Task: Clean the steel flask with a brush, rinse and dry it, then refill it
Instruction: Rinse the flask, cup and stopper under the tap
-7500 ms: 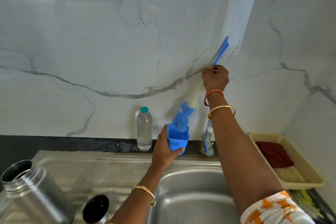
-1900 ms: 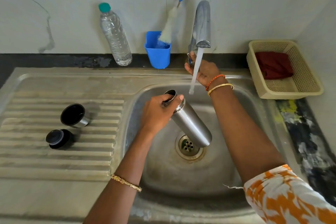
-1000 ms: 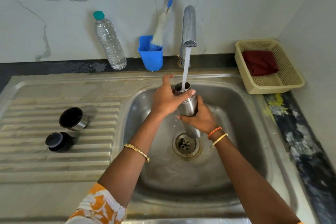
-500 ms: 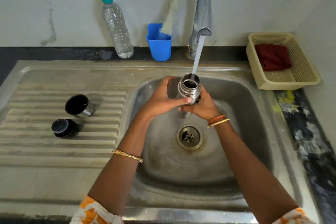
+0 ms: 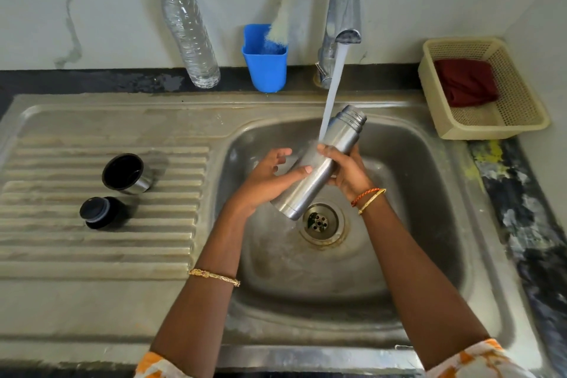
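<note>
The steel flask (image 5: pixel 325 159) is held tilted over the sink basin (image 5: pixel 429 193), its open threaded mouth pointing up and to the right. Water from the tap (image 5: pixel 343 9) runs onto its outer side just below the neck. My right hand (image 5: pixel 346 172) grips the flask's middle from the right. My left hand (image 5: pixel 270 178) rests against its left side, thumb on the steel, fingers spread. The brush (image 5: pixel 285 9) stands in a blue cup (image 5: pixel 265 64) against the wall. The flask's steel cup (image 5: pixel 125 173) and black stopper (image 5: pixel 101 213) lie on the drainboard.
A clear water bottle (image 5: pixel 188 31) with a teal cap stands left of the blue cup. A cream basket (image 5: pixel 515 120) with a dark red cloth (image 5: pixel 464 81) sits at the right. The drain (image 5: pixel 322 221) lies under the flask's base. A ribbed drainboard (image 5: pixel 92 248) is on the left.
The flask was upright with the stream running into its mouth; it is tilted now, mouth to the right, with water hitting its outside. My left hand has slid down its side.
</note>
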`<state>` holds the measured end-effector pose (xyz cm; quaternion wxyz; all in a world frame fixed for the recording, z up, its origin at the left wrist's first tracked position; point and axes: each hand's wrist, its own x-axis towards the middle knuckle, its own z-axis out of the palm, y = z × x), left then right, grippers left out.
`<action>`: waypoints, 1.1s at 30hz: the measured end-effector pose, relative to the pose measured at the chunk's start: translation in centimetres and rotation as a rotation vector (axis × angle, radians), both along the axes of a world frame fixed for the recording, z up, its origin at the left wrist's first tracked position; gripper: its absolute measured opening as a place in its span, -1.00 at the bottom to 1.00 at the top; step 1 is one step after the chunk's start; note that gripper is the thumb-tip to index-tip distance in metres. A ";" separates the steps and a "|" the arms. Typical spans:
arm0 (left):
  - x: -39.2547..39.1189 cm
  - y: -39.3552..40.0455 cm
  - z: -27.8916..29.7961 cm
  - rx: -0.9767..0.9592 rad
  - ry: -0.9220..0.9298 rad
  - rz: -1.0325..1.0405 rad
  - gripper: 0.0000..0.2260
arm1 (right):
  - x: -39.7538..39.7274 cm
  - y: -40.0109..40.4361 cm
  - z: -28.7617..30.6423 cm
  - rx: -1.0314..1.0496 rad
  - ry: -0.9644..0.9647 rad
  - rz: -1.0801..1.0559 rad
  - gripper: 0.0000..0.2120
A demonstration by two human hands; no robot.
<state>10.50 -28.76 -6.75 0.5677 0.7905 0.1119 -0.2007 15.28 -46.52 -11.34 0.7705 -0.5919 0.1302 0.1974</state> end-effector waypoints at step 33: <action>-1.7 0.4 0.2 -0.073 -0.079 0.170 -0.44 | -1.1 0.7 2.1 0.044 0.234 0.389 -0.54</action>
